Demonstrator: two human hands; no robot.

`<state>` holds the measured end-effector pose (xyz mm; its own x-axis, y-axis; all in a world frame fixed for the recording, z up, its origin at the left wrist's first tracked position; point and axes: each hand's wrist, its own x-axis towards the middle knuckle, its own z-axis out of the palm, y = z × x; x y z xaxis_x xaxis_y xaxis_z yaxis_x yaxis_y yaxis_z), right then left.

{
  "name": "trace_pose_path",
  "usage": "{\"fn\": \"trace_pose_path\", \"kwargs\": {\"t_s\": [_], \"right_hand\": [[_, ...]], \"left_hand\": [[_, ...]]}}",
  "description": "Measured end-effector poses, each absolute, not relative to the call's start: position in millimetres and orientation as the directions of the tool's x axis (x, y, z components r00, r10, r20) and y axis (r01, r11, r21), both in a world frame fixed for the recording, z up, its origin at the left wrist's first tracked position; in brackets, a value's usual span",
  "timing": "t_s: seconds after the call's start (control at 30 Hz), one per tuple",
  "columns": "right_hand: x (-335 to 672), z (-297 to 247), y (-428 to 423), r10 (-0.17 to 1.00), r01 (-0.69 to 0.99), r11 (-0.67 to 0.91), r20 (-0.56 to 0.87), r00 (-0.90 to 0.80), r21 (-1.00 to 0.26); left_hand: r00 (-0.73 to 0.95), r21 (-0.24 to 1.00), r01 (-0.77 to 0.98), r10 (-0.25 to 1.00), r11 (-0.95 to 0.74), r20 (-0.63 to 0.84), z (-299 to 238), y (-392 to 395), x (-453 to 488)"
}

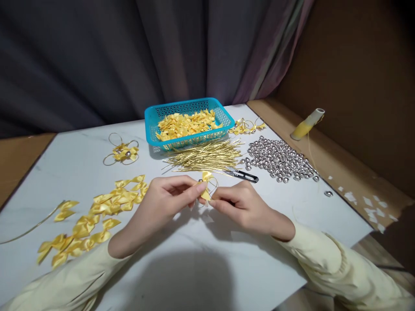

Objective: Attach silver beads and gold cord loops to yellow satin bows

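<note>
Above the middle of the table, my left hand (168, 198) pinches a yellow satin ribbon ornament (206, 193) between thumb and fingers. A silver bead (200, 181) shows at its left side, and a thin gold wire loop (214, 182) curves out to its right. My right hand (244, 203) is closed, thumb against bent forefinger, at the ornament's lower right edge; the exact part in that pinch is hidden. Just beyond the hands lie a pile of gold wires (204, 155) and black-handled thread snips (244, 175).
A blue basket (148, 137) holds yellow bows. Loose bows (86, 224) and a finished-looking wire flower (121, 153) lie left; more wire flowers (244, 126) lie behind. Silver beads (279, 157) are heaped right, near a thread spool (306, 125) and white scraps (372, 207).
</note>
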<state>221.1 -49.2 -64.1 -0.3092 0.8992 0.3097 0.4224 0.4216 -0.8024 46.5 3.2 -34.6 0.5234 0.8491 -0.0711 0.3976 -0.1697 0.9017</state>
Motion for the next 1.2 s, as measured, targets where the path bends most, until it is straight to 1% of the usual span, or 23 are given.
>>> {"fn": "trace_pose_path", "kwargs": {"t_s": [0.2,0.3,0.53,0.57,0.6,0.7,0.73,0.77,0.8,0.87,0.97,1.07,1.2], "right_hand": [[221,-64,-51,0.918,0.423,0.382,0.285,-0.276,-0.821],[222,-63,-51,0.934,0.449,0.336,0.229,-0.276,-0.828],[238,-52,-50,0.931,0.487,0.262,0.085,-0.356,-0.833],[242,-49,-50,0.934,0.489,0.251,0.076,-0.348,-0.835],[245,-45,-51,0.941,0.479,0.251,0.097,-0.324,-0.841],[252,-37,-51,0.942,0.382,0.334,0.291,-0.167,-0.862],[252,-35,-51,0.932,0.334,0.363,0.336,-0.137,-0.870],[252,-33,-51,0.928,0.280,0.372,0.348,-0.134,-0.885],[251,-33,-51,0.933,0.227,0.355,0.329,-0.147,-0.907],[248,-34,-51,0.949,0.139,0.272,0.242,-0.202,-0.952],[242,-38,-52,0.946,0.059,0.173,0.149,-0.288,-0.983],[237,-44,-54,0.930,0.000,0.133,0.125,-0.346,-0.991],[233,-46,-55,0.928,-0.009,0.137,0.131,-0.350,-0.991]], "left_hand": [[0.513,0.883,0.425,0.856,-0.199,-0.054,-35,4,46],[0.502,0.868,0.439,0.865,-0.234,-0.021,-36,5,44],[0.521,0.839,0.456,0.853,-0.297,0.019,-27,5,40],[0.517,0.836,0.458,0.856,-0.302,0.026,-25,5,40],[0.517,0.836,0.456,0.855,-0.306,0.031,-24,5,40],[0.584,0.839,0.438,0.812,-0.323,0.008,-19,3,39],[0.618,0.836,0.437,0.786,-0.331,-0.012,-18,3,39],[0.649,0.831,0.439,0.760,-0.341,-0.031,-18,2,39],[0.677,0.824,0.441,0.735,-0.355,-0.046,-18,1,40],[0.720,0.803,0.441,0.692,-0.401,-0.050,-19,0,40],[0.771,0.764,0.423,0.637,-0.488,-0.020,-21,-1,39],[0.803,0.751,0.411,0.595,-0.517,-0.029,-23,-1,40],[0.815,0.772,0.417,0.573,-0.480,-0.084,-24,0,42]]}}
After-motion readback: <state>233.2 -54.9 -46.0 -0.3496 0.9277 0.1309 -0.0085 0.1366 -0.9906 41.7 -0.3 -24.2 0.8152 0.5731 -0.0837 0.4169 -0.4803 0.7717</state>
